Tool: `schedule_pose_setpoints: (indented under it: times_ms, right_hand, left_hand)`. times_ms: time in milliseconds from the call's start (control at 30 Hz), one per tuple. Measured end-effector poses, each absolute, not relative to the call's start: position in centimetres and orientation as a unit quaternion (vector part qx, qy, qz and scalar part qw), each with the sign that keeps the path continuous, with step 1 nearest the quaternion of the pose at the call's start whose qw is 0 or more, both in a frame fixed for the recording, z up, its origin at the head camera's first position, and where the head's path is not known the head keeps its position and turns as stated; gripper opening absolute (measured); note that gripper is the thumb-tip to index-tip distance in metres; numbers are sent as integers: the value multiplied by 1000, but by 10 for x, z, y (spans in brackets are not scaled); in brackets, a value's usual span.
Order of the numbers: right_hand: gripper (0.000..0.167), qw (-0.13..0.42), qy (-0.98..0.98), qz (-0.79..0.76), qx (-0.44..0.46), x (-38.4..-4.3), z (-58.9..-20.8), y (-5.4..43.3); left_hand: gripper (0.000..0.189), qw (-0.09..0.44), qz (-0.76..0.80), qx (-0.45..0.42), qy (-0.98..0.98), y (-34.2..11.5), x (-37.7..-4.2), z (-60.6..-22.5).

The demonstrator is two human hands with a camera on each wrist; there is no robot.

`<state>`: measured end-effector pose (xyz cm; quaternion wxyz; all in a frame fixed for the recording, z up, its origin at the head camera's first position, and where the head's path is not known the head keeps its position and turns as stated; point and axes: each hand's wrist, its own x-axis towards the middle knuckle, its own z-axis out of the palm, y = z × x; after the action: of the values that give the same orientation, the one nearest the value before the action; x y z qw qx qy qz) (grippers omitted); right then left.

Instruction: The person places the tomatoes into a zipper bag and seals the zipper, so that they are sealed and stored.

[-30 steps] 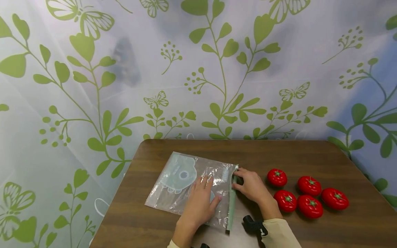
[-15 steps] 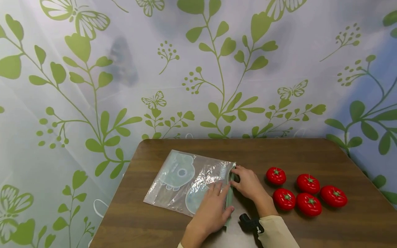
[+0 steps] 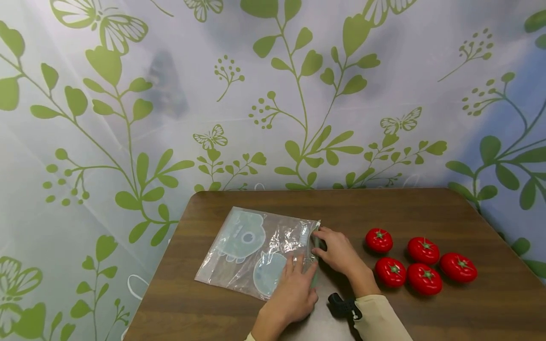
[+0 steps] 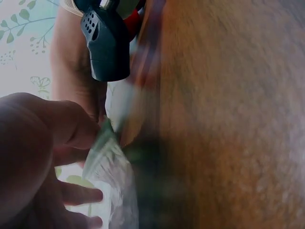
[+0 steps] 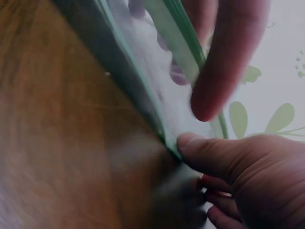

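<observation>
A clear zip bag [image 3: 281, 232] with pale blue printed shapes lies on the table. Its green-edged mouth [image 5: 186, 38] faces right, and the right wrist view shows the two edges parted. My right hand [image 3: 341, 253] pinches this mouth near its far corner, thumb [image 5: 195, 145] against the green edge. Across the near part of the bag lies my left hand [image 3: 290, 296], its fingers rather straight and their tips resting on the plastic beside the mouth. In the left wrist view its thumb [image 4: 78, 121] overlaps the green edge.
Several shiny red tomatoes [image 3: 424, 279] with green tops sit to the right of my right hand. The brown wooden table [image 3: 384, 206] ends at a leaf-patterned cloth [image 3: 239, 118]. A black wrist camera [image 3: 341, 305] is strapped to my right wrist.
My left hand has slid right across the bag to its mouth. My right hand stays at the mouth's far end. The tomatoes have not moved.
</observation>
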<state>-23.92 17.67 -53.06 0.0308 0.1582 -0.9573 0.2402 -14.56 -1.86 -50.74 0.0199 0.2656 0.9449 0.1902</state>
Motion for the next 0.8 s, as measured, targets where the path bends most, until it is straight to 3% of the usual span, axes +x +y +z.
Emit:
schedule_pose_setpoints:
  times_ms: [300,700,800]
  right_hand:
    - [49,43,-949,254,182,-241,-536,171]
    - [47,41,-946,263,185,-244,-539,172]
    - [47,43,-944,270,184,-245,-539,171]
  left_hand:
    - [58,28,141,239,960,-18,-144,-505]
    - [47,-75,132,254,955,-17,-146,-507]
    - [51,-72,132,244,958,-15,-145,-507]
